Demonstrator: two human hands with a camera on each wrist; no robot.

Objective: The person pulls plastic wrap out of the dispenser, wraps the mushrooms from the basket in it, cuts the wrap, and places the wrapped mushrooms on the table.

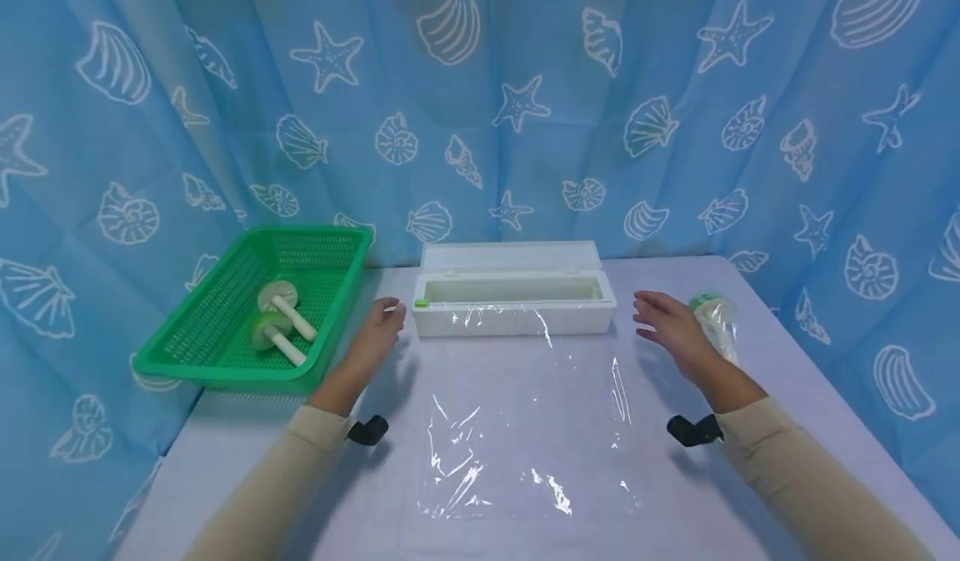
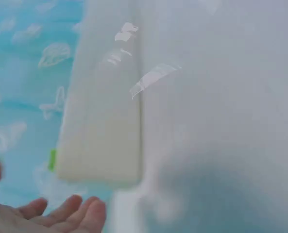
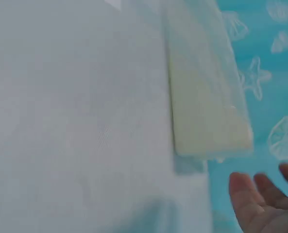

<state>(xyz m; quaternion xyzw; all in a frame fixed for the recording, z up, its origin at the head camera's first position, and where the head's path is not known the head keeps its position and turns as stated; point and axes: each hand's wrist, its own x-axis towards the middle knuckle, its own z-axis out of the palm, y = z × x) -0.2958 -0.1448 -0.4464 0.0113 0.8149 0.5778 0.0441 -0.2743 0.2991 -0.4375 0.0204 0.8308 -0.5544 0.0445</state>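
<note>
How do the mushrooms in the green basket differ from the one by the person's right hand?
The two basket mushrooms lie bare in the green basket; the wrapped mushroom sits in clear film on the table, behind the right hand. They are two, it is one. All look green-capped.

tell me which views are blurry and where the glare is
Head view: sharp, with white glare streaks on the plastic wrap sheet. Left wrist view: soft, the white dispenser box smeared. Right wrist view: blurrier still, fingertips and box edges hazy.
</note>
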